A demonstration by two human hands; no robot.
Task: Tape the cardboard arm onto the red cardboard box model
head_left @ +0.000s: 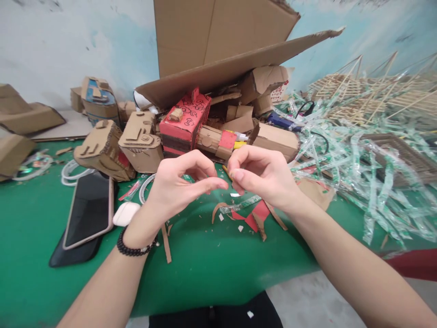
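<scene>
Fingertip work seems in hand: the left hand [191,177] curls loosely, the right hand [264,175] pinches, its contents unclear, above red scraps [261,212] toward the counter's [205,278] front edge; such work calls for steadiness.

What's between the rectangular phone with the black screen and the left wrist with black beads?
The head view shows a smooth, white, rounded object there, right beside the phone.

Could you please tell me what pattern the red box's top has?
The red box has black line drawings on top, shown in the head view.
</scene>
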